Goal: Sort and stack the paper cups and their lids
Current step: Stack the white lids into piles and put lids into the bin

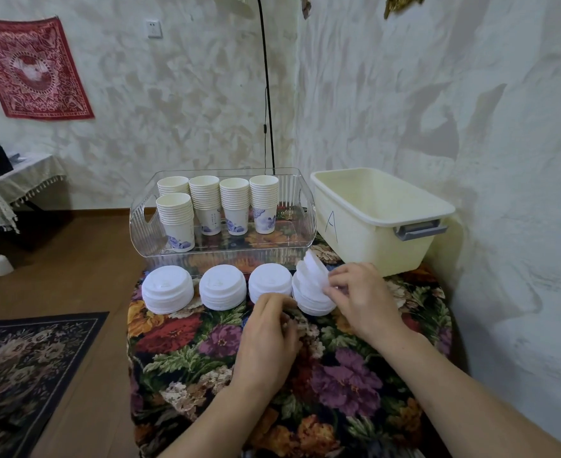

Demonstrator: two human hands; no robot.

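Right grip [360,292] pinches lids [310,279]; clear tray [302,206] holds cup stacks [219,201].

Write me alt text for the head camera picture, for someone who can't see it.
A person's right hand grips tilted white lids atop the rightmost lid stack of four on a floral tablecloth, the left hand beside it. Behind stand a clear tray holding five cup stacks and a cream bin marked A.
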